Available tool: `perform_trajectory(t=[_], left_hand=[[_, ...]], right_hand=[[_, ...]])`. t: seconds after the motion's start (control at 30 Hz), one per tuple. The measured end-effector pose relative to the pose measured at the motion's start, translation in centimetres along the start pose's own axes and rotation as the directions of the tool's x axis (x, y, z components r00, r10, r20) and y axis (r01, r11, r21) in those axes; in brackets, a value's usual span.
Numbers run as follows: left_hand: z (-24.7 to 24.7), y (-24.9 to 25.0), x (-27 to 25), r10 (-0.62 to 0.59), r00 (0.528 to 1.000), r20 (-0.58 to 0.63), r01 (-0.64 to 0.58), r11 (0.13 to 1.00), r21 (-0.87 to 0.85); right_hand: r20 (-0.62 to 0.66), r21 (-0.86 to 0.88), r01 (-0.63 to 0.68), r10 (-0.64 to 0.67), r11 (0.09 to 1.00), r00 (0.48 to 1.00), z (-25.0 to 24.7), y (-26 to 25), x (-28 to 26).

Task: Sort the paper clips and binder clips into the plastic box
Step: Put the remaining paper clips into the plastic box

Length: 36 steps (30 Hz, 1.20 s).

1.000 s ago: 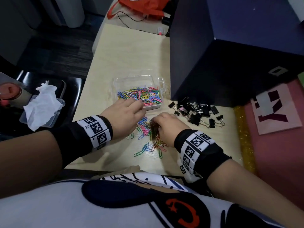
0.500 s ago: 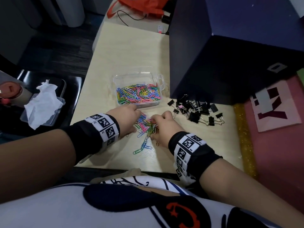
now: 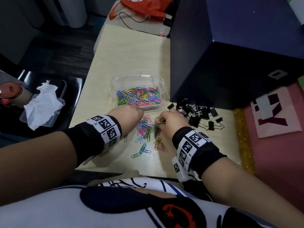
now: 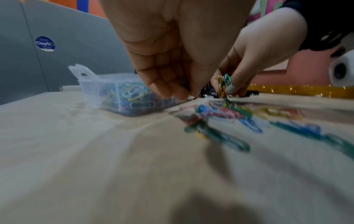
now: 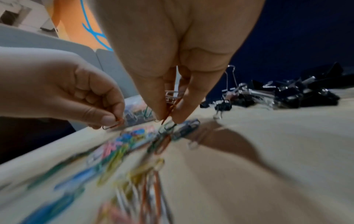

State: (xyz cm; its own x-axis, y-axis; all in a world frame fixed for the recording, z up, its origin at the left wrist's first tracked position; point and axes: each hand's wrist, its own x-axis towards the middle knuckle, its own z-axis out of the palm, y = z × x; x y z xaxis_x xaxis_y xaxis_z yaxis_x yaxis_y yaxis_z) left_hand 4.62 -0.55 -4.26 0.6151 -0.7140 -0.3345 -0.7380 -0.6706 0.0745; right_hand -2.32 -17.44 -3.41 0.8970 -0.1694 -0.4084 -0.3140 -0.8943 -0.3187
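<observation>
— Two hands are working low over the worktop point(image 3: 125, 51). What is each one doing?

— The left hand point(image 3: 126, 118) is pinching one orange paper clip point(image 5: 113, 125) between thumb and curled fingers, just in front of the plastic box point(image 3: 138, 92). The right hand point(image 3: 171, 120) is pinching a small bunch of clips point(image 4: 225, 81) at its fingertips, right above the loose pile.

— And where is that pile lying?

— The loose paper clips point(image 3: 146, 129) are lying between the two hands and spreading toward the near edge, with a blue-and-green cluster point(image 3: 142, 151) and a yellow-orange cluster point(image 3: 159, 144) sitting a little apart from the rest.

— How is the box looking?

— It is sitting just beyond the left hand, lid open, and is holding a thick layer of coloured clips.

— The binder clips?

— The black binder clips point(image 3: 200, 114) are lying heaped on the worktop just right of the right hand, against the foot of a dark blue box point(image 3: 230, 55). Off the worktop to the left, a crumpled tissue point(image 3: 43, 102) is resting in a clear tray.
</observation>
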Motion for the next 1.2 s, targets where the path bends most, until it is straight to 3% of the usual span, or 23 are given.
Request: perform_trajectory(t=[0.13, 0.27, 0.33, 0.4, 0.47, 0.53, 0.63, 0.7, 0.9, 1.03, 1.2], left_hand=[[-2.4, -0.5, -0.2, -0.019, 0.995, -0.095, 0.008, 0.993, -0.115], [-4.5, -1.8, -0.1, -0.127, 0.966, -0.227, 0.078, 0.974, -0.214], [-4.7, -2.5, -0.1, -0.168, 0.953, -0.252, 0.105, 0.964, -0.245], [-4.7, -2.6, -0.4, -0.161, 0.951, -0.263, 0.097, 0.965, -0.244], [-4.2, -2.3, -0.9, -0.096, 0.974, -0.206, 0.057, 0.981, -0.187], [-3.5, -1.5, -1.4, -0.012, 1.0, -0.025, 0.01, 0.997, -0.082], [-2.2, -0.7, -1.8, 0.015, 0.965, 0.26, -0.029, 0.998, 0.052], [-1.2, -0.7, -1.7, -0.006, 0.942, 0.334, -0.026, 0.995, 0.091], [-0.1, -0.6, -1.1, -0.032, 0.968, 0.249, 0.025, 0.999, 0.033], [0.4, -0.6, -0.9, -0.028, 0.98, 0.196, 0.021, 0.999, 0.042], [0.6, -0.4, -1.2, -0.022, 0.988, 0.153, 0.014, 0.998, 0.054]], right_hand=[[-0.12, 0.091, 0.023, -0.012, 0.996, 0.993, -2.3, -1.2, 0.8], [-0.265, 0.206, 0.104, -0.047, 0.973, 0.963, -4.0, -3.3, 1.5], [-0.234, 0.189, 0.074, -0.028, 0.979, 0.972, -4.2, -3.6, 1.6], [-0.123, 0.082, 0.009, 0.001, 0.997, 0.992, -3.8, -3.3, 1.2], [0.02, -0.089, -0.007, 0.009, 0.996, 1.0, -2.8, -2.7, 0.7], [0.139, -0.17, 0.053, -0.029, 0.984, 0.99, -1.3, -2.0, 0.0], [0.228, -0.221, 0.24, -0.189, 0.945, 0.955, 0.9, -1.5, -1.0], [0.241, -0.278, 0.328, -0.265, 0.903, 0.934, 2.0, -1.3, -1.2], [0.119, -0.208, 0.345, -0.327, 0.915, 0.938, 2.7, -0.7, -1.0], [0.091, -0.231, 0.289, -0.275, 0.929, 0.957, 2.7, -0.3, -0.4], [0.056, -0.141, 0.187, -0.181, 0.972, 0.982, 1.8, -0.5, 0.3]])
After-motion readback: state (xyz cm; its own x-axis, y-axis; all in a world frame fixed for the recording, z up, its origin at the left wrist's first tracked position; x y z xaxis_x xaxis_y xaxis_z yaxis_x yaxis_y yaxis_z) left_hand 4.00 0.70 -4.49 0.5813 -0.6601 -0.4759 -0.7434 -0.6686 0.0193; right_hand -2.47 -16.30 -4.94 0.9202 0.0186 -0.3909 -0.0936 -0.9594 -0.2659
